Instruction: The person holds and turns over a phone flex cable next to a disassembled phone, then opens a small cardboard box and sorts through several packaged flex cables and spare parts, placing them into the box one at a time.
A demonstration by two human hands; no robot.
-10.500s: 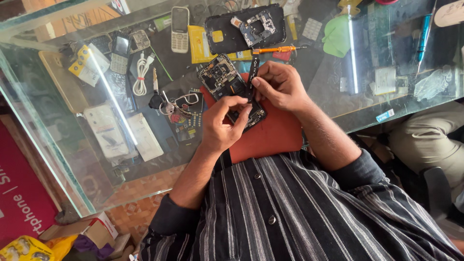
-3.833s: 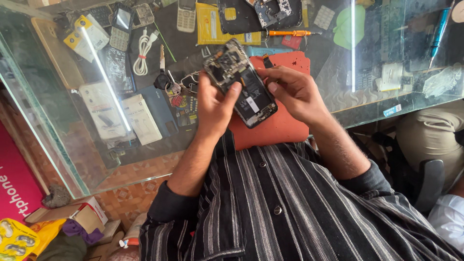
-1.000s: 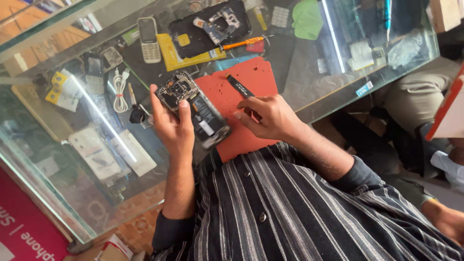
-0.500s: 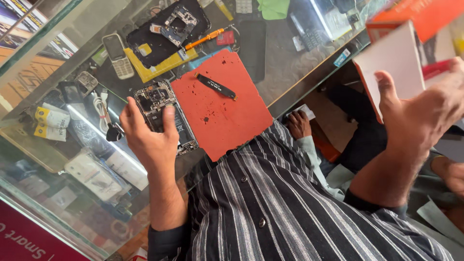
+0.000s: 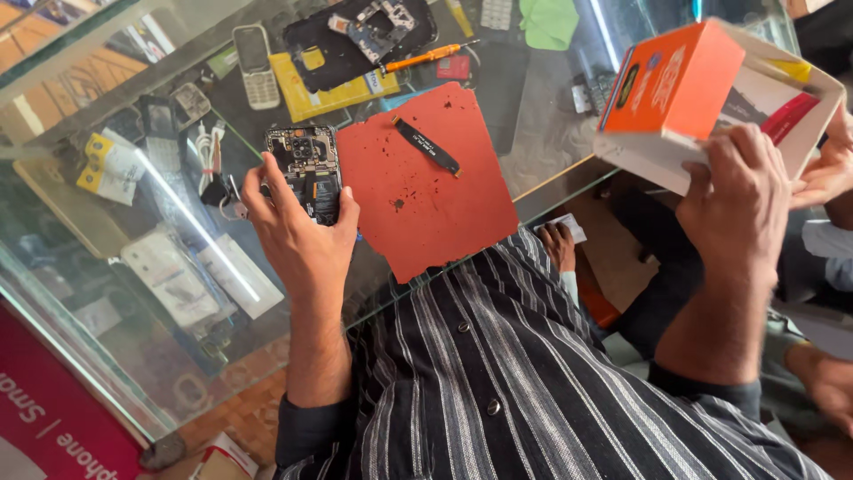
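A: The left hand is closed around the opened phone, bare circuit board up, over the glass desk. Keep it level, fingers on the edges.

B: And the right hand?

A: Its grip clasps an orange-and-white cardboard box, probably lidded. The red mat looks matte and speckled.

A red mat is showing dark specks, an orange-and-white box is glowing bright, and the shirt is wearing black-and-white stripes.
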